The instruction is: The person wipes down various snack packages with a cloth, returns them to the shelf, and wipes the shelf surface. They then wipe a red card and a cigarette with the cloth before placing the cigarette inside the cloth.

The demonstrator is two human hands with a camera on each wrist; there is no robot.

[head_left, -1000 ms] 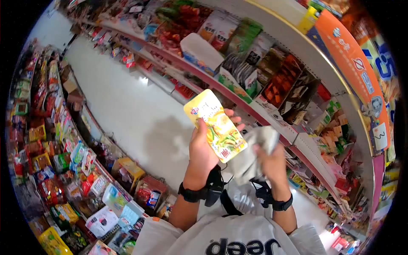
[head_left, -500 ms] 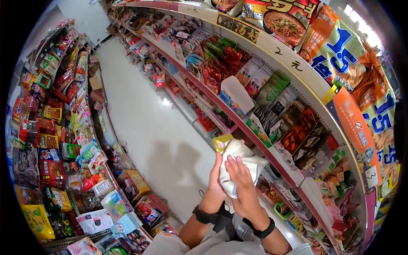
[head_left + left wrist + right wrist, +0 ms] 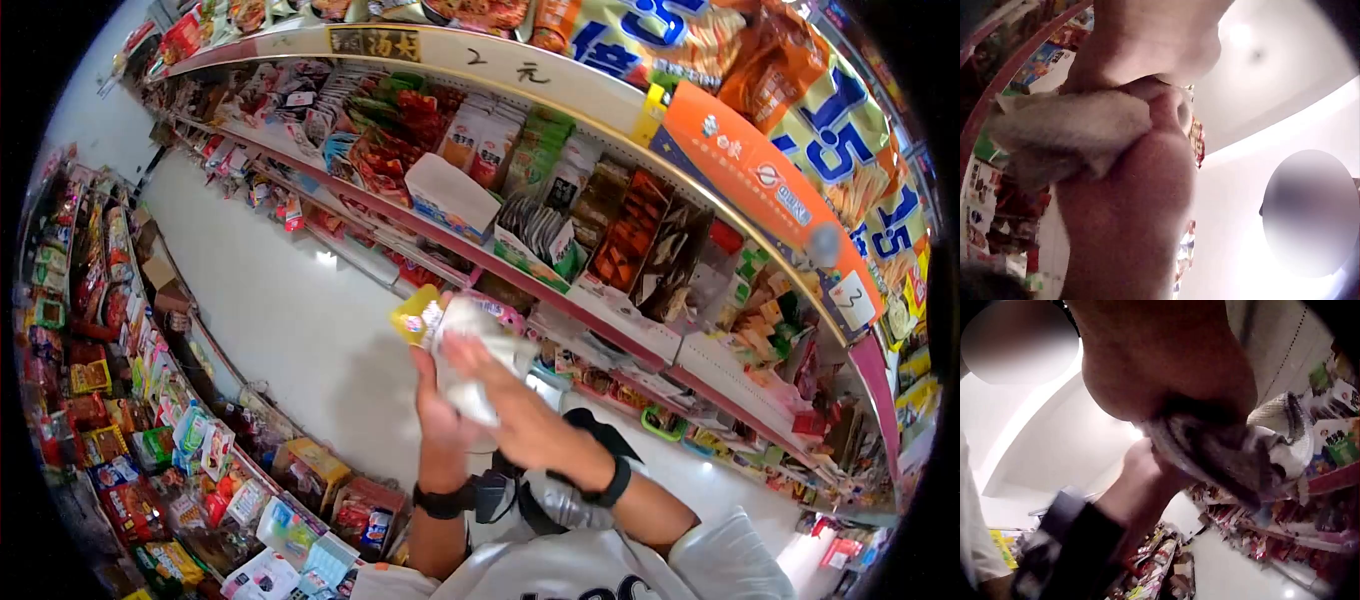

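In the head view my left hand holds a yellow food pouch from below, its thumb along the near side. Only the pouch's upper corner shows; a whitish cloth covers the rest. My right hand lies over the cloth with its fingers stretched out, pressing it against the pouch, slightly blurred. Folds of the cloth stick out between the two hands in the left wrist view. The right wrist view shows the striped cloth under my right palm.
A long shelf of packets and open boxes runs along the right. Large noodle bags and an orange sign stand above it. Snack packets fill the left shelf. A pale aisle floor lies between.
The right hand brought the cloth from beside the pouch onto its front, covering most of it. Since half a second ago, both hands have shifted left in the head view, with the right forearm angled more across.
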